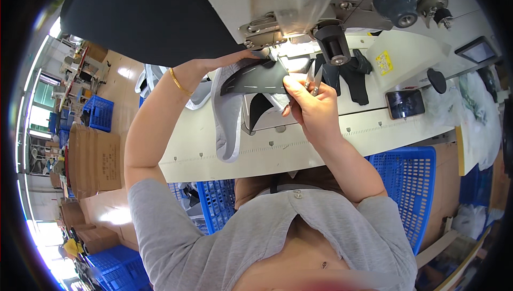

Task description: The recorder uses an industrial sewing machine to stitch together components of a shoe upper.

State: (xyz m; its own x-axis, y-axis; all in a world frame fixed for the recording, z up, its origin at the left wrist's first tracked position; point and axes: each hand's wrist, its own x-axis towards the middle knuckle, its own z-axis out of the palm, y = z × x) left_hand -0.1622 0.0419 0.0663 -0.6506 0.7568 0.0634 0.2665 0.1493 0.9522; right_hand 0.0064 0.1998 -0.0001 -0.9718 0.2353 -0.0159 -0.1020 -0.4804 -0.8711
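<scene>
In front of me is a dark grey fabric piece [256, 80] with short white marks, joined or laid against a curved light grey piece [227, 131] that hangs over the machine table. My left hand [230, 60] reaches along the far side of the dark piece, close under the needle area of a sewing machine [278, 29]; its fingers are mostly hidden. At the dark piece's right end, my right hand [315, 101] pinches the edge between thumb and fingers. Small metal thread snips [315, 77] are tucked in that same hand, blades pointing away from me.
Several black cut pieces [355, 77] lie right of the needle. A dark phone-like device [405, 104] rests on the white table [288, 155], which has a ruler along its front. Blue crates [409, 184] stand below; cardboard boxes [96, 160] are on the left floor.
</scene>
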